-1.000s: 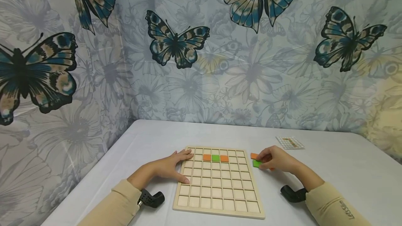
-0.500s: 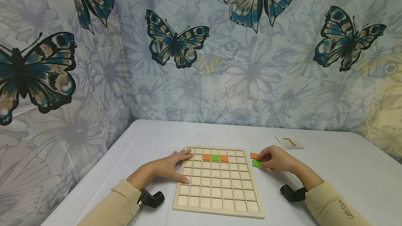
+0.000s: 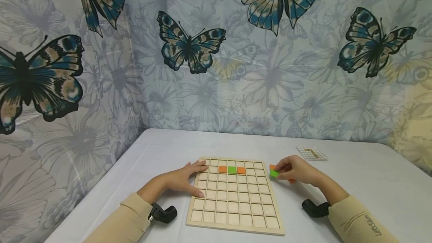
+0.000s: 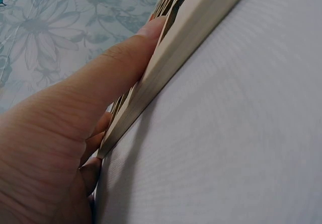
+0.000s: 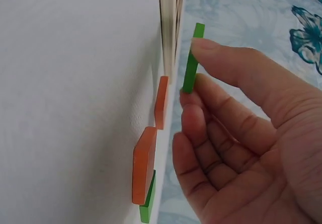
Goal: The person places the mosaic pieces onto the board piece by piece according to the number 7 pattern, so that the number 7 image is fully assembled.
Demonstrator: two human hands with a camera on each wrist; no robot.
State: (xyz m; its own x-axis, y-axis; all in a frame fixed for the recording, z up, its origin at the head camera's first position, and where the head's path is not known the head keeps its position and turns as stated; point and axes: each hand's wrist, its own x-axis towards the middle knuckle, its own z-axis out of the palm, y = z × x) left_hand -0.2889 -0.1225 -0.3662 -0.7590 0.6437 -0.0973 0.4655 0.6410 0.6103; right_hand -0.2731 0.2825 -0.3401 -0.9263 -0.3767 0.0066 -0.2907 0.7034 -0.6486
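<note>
A wooden grid board lies on the white table. Two orange tiles, the left one and the right one, sit in its second row with a green tile between them. My left hand rests on the board's left edge, fingers spread and thumb on the frame. Beyond the board's right edge, my right hand pinches another green tile between thumb and fingertips, raised off the table. Below it in the right wrist view lie two orange tiles, one nearer and one farther, plus a green tile.
A small card with a printed grid lies at the table's back right. Black wrist-worn devices, left and right, hang by the sleeves. A butterfly-patterned cloth stands behind the white table.
My right hand has lifted the green tile slightly and shifted it a little to the left, toward the board. The left hand and the board have stayed in place.
</note>
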